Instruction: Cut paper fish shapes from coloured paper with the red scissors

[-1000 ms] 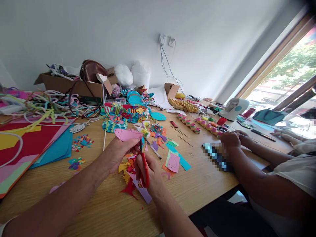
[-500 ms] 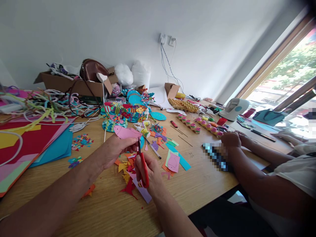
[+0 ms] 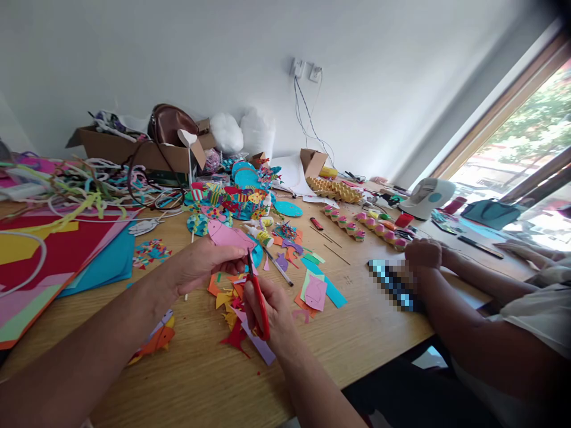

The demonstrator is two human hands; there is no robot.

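Observation:
A pink paper fish with a drawn outline is pinched in my left hand, raised over the table. My right hand is closed round red-handled scissors, whose dark blades meet the fish's right end by my left fingertips. Below the hands lie yellow, orange and red paper scraps and a purple strip. Right of them, a pink square with a fish drawn on it rests on green and orange paper. Orange cut-out fish lie partly hidden beneath my left forearm.
Coloured sheets are stacked at left. Behind the hands stand a glue bottle, decorated paper fish and a cardboard box. A pen lies nearby. At right, another person's hands are beside a pixelated object.
The view has shifted slightly, showing more of the orange fish under my left forearm. Both hands keep their hold, with the scissor blades still at the pink fish's right end.

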